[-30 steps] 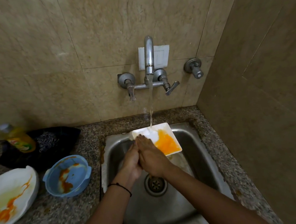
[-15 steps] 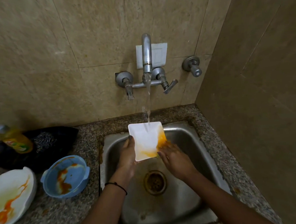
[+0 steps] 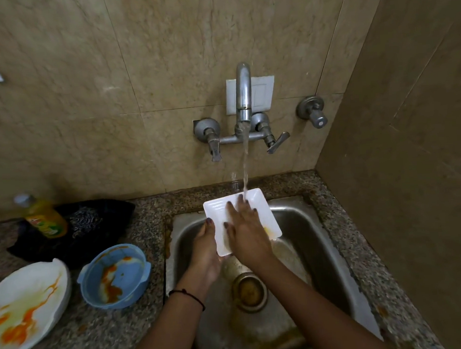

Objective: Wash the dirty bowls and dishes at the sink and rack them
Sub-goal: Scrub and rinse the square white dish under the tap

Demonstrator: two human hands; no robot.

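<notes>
Over the sink (image 3: 302, 224), the left hand (image 3: 206, 252) grips the white square dish (image 3: 218, 210) under running water while the right hand (image 3: 247, 227) presses flat, fingers straight, on it.

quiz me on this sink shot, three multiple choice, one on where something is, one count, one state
1. Where is the blue bowl?
A on a shelf
B on the counter left of the sink
C on the floor

2. How many stained dishes wait on the counter?
A one
B four
C two

3. The tap is:
A running onto the square dish
B off
C running onto the counter

Answers:
1 B, it sits on the granite beside the basin.
2 C, the blue bowl and the white plate both carry orange smears.
3 A, water falls from it onto the dish's far edge.
</notes>
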